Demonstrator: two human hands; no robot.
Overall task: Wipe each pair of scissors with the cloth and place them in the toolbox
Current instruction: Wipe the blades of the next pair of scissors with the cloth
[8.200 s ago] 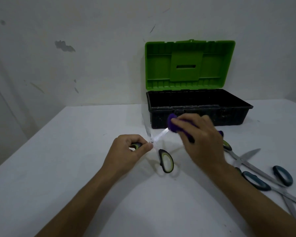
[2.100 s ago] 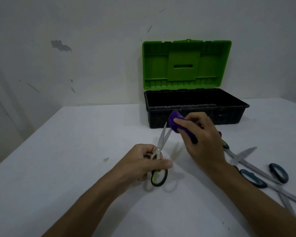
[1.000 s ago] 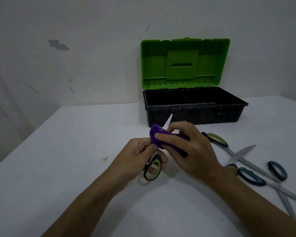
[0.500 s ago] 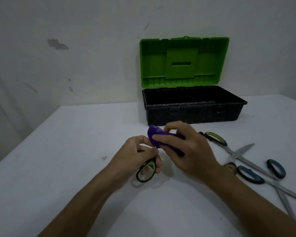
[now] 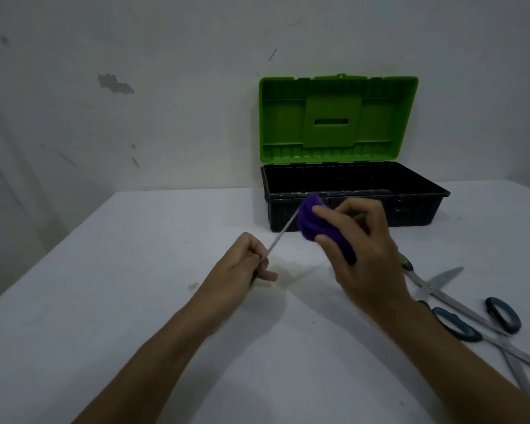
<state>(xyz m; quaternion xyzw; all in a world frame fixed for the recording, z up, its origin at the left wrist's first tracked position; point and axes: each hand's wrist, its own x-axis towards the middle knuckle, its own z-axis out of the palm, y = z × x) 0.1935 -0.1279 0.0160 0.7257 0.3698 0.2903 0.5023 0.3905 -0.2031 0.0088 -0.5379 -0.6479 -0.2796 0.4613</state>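
My left hand (image 5: 242, 267) grips a pair of green-handled scissors (image 5: 282, 232) by the handles, which my fingers hide. The closed blades point up and to the right. My right hand (image 5: 361, 249) holds a bunched purple cloth (image 5: 314, 224) wrapped around the blade tips. Just behind stands the toolbox (image 5: 410, 209), a black tray with its green lid (image 5: 337, 120) upright and open; its inside looks dark and I see nothing in it.
Two more pairs of scissors lie on the white table (image 5: 120, 301) at the right: a green-handled pair (image 5: 426, 281) partly behind my right wrist and a blue-handled pair (image 5: 478, 322) near the edge. A wall stands close behind the toolbox.
My right hand has slid the cloth from near the handles up along the blades to the tips. My left hand has turned, so the handle loop is now hidden.
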